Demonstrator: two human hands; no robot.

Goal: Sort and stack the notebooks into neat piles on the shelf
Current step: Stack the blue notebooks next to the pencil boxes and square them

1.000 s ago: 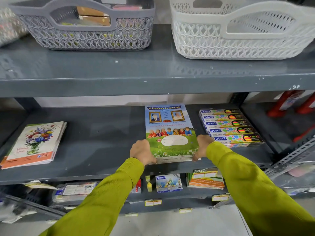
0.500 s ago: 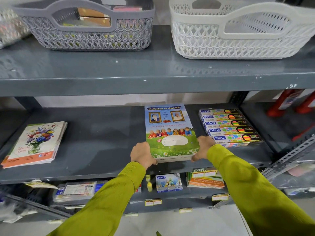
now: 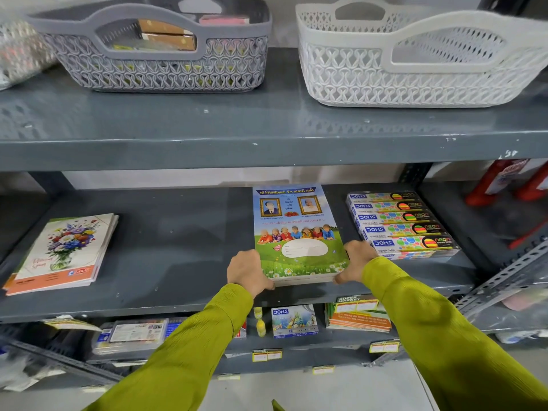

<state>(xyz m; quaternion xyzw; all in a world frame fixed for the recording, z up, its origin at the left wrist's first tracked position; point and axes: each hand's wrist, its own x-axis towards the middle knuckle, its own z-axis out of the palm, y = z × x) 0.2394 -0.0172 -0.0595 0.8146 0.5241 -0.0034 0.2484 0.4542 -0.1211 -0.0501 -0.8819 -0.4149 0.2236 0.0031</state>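
Observation:
A pile of notebooks with a blue and green cover showing children (image 3: 296, 229) lies on the middle grey shelf (image 3: 178, 253). My left hand (image 3: 246, 272) presses against the pile's near left corner, and my right hand (image 3: 355, 261) grips its near right corner. Both hands hold the pile between them. A second pile of notebooks with a flower bouquet cover (image 3: 62, 253) rests at the left end of the same shelf, slightly fanned.
Stacked DOMS pencil boxes (image 3: 400, 223) sit just right of the held pile. A grey basket (image 3: 154, 54) and a white basket (image 3: 415, 60) stand on the upper shelf. The lower shelf holds small boxes (image 3: 293, 320) and orange booklets (image 3: 358, 317). A red object (image 3: 501, 179) stands far right.
The hands and the blue-green pile stay almost where they were; the pile looks squared up slightly against the shelf's front edge.

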